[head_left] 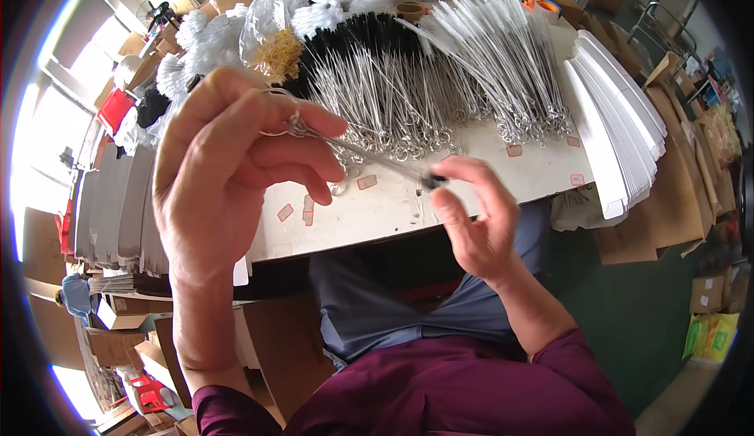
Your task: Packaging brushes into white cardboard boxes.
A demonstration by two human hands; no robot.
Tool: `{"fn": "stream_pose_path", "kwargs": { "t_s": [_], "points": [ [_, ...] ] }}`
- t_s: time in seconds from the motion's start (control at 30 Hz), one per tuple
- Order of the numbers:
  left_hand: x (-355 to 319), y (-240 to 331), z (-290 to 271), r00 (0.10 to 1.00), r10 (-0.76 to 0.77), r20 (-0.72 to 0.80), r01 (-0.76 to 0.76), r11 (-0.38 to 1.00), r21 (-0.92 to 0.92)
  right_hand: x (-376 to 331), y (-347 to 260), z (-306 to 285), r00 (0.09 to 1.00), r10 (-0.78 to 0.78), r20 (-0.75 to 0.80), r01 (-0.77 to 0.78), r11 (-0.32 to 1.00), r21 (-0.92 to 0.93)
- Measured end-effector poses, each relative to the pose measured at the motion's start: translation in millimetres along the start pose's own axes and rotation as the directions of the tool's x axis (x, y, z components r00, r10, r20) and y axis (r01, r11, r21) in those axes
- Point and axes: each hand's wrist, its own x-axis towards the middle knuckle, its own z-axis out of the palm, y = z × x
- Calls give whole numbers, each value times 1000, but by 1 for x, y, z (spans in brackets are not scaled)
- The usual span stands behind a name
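A small bunch of thin wire brushes (369, 153) stretches slantwise between my hands, above the near part of the white table (345, 220). My left hand (224, 161), raised on the left, is closed at thumb and forefinger on their looped ends, where a larger metal ring shows. Its other fingers curl loosely. At the lower end of the wires, my right hand (487, 228) pinches a dark tip between thumb and forefinger; its detail is blurred. Behind them lie a heap of black-bristled wire brushes (385, 102) and a pile of pale-bristled ones (506, 67), loops toward me.
Yellow rubber bands (279, 55) lie beside a clear plastic bag (269, 8). An orange tape roll (542, 4) sits at the back. Flat white cartons (616, 126) are stacked on the right, more pale cartons (118, 208) on the left. Small paper labels (367, 182) dot the table.
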Motion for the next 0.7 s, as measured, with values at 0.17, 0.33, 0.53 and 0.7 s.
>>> {"fn": "stream_pose_path", "kwargs": {
  "t_s": [0.17, 0.33, 0.53, 0.7],
  "points": [
    [-10, -10, 13, 976, 208, 66, -208, 978, -12, -22, -16, -25, 940, 290, 179, -336, 880, 335],
    [-36, -26, 51, 944, 239, 229, -264, 961, 85, -18, -18, -15, 669, 455, 588, -737, 304, 603],
    [-54, -53, 67, 775, 247, 582, -358, 930, 81, -5, -33, -36, 550, 552, 627, -721, -65, 690],
    [-53, -94, 90, 638, 432, 637, -657, 738, 158, -8, -28, -48, 571, 604, 556, -676, -38, 736]
  ]
}}
